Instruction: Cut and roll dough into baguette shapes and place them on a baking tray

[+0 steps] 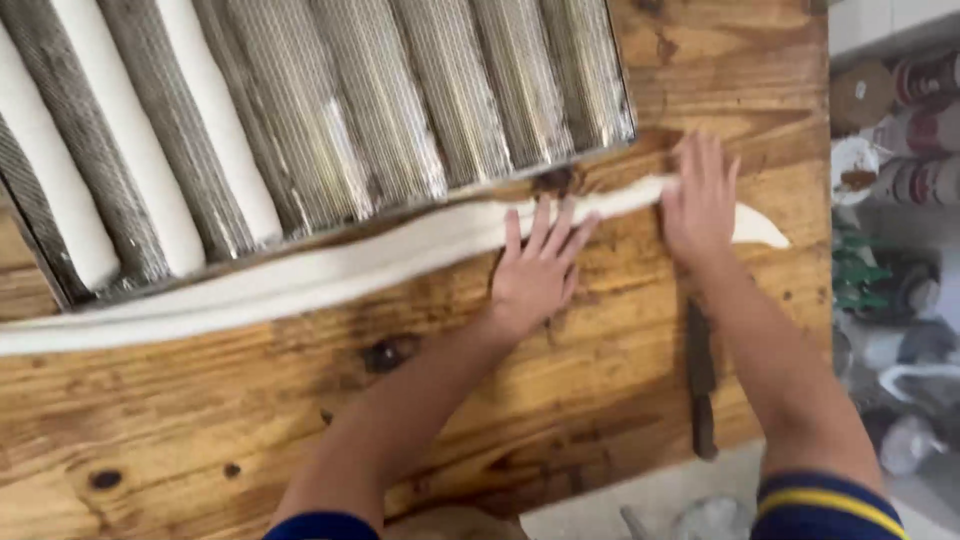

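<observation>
I see a knotted wooden table (200, 420) filling most of the frame; a cluttered shelf (895, 250) of jars occupies the right edge.

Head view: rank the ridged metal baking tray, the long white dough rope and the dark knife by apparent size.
1. Ridged metal baking tray
2. Long white dough rope
3. Dark knife
</observation>
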